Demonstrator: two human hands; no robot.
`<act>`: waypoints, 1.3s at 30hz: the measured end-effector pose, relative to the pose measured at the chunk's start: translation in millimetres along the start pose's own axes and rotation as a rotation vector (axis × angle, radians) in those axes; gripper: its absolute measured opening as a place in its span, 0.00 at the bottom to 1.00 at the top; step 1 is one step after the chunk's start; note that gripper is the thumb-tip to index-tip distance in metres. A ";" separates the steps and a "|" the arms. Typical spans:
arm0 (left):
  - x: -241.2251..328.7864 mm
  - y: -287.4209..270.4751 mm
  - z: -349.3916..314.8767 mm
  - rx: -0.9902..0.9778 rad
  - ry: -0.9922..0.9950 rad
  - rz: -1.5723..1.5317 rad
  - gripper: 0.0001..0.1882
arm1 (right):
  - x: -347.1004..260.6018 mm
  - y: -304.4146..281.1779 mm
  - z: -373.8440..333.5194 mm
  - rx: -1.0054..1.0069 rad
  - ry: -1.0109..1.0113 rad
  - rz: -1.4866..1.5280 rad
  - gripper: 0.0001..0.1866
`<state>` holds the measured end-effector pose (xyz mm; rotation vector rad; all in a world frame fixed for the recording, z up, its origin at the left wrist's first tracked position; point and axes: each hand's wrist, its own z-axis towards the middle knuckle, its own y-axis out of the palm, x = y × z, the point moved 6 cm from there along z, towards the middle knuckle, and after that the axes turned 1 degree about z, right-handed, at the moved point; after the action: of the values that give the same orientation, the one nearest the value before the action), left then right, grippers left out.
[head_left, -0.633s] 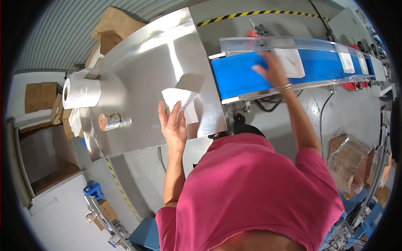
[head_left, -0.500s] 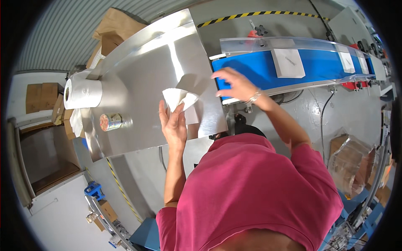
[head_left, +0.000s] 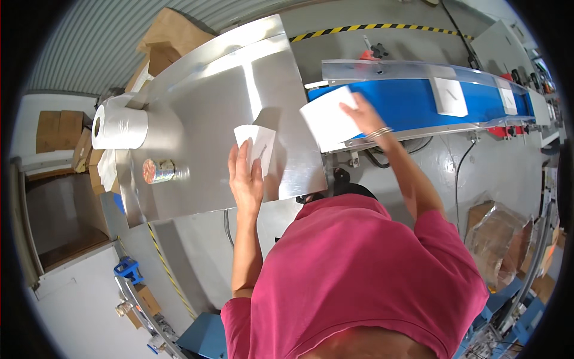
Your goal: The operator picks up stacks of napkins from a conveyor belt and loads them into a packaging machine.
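Observation:
Over the steel table (head_left: 203,119), my left hand (head_left: 244,179) holds a small bunch of flat white paper packets (head_left: 260,143), thumb on one side and fingers on the other; some print shows on the nearest face. My right hand (head_left: 363,116) grips another white packet (head_left: 330,118) by its right edge, between thumb and fingers. This packet is tilted over the near end of the blue conveyor belt (head_left: 394,99) and reaches past the table's right edge. Farther along the belt lie two more white packets, the closer packet (head_left: 449,97) and the farther packet (head_left: 507,97).
A large white roll (head_left: 122,127) and a round tin-like container (head_left: 158,171) stand on the table's left side. Clear plastic guards (head_left: 388,69) run along the belt. Cardboard boxes (head_left: 60,131) are at the left; a clear plastic bag (head_left: 499,239) sits on the right.
My right hand, empty before, now has a packet from the belt end. The belt's packets have shifted. The bunch in my left hand has closed from a fan into a neater stack.

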<state>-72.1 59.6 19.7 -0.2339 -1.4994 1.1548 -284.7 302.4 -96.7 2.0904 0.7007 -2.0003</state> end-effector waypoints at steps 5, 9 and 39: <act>0.9 1.3 2.2 0.000 -0.022 -0.039 0.22 | -5.0 -111.6 -9.9 0.517 0.015 -0.816 0.24; 0.0 2.1 2.0 0.007 0.003 -0.002 0.23 | -35.7 -82.9 -4.8 0.431 -0.316 -0.844 0.28; -9.8 2.9 5.2 -0.023 -0.046 -0.079 0.21 | -97.7 162.7 15.0 -0.674 -0.404 -0.085 0.27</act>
<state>-74.8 51.5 12.1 -0.1633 -1.5498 1.0864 -226.1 132.0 -35.0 1.2524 1.1786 -1.7892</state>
